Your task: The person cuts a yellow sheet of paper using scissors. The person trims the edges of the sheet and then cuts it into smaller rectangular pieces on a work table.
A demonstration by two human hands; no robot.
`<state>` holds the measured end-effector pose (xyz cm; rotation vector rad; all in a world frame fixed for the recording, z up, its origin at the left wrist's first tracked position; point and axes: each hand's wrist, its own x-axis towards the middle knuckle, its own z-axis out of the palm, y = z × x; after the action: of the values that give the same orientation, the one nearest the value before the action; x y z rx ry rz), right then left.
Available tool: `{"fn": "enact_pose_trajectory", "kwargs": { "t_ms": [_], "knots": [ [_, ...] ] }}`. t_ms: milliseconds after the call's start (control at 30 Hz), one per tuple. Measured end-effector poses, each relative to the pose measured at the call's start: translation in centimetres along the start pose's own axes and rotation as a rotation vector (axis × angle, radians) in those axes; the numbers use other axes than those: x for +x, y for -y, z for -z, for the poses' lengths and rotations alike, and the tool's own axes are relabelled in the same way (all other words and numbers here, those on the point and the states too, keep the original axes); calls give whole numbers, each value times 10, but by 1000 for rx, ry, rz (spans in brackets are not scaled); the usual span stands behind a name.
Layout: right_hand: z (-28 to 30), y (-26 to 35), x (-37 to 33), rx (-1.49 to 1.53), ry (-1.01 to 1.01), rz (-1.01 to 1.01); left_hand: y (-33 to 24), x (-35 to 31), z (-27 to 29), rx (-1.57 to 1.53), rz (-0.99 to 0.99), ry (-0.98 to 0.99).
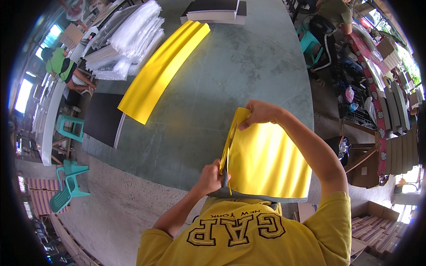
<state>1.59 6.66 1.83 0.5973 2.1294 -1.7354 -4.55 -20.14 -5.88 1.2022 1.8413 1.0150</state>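
Left hand [209, 178] is gripping scissors [225, 174]; right hand [262, 112] is pinching the near sheet [268, 162] (apparently steadying its far edge)

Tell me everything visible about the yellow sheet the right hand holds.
The yellow sheet looks smooth, shiny and pliable, perhaps plastic or coated paper, with bright wavy bands. It lies at the near edge of the table. The right hand grips its far left corner; scissors in the left hand run along its left edge.
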Motion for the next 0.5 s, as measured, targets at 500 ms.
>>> {"fn": "enact_pose_trajectory", "kwargs": {
  "t_ms": [500],
  "knots": [
    [-1,1,0,-5,19,-8,10,-4,-7,-86,-16,-58]
  ]
}}
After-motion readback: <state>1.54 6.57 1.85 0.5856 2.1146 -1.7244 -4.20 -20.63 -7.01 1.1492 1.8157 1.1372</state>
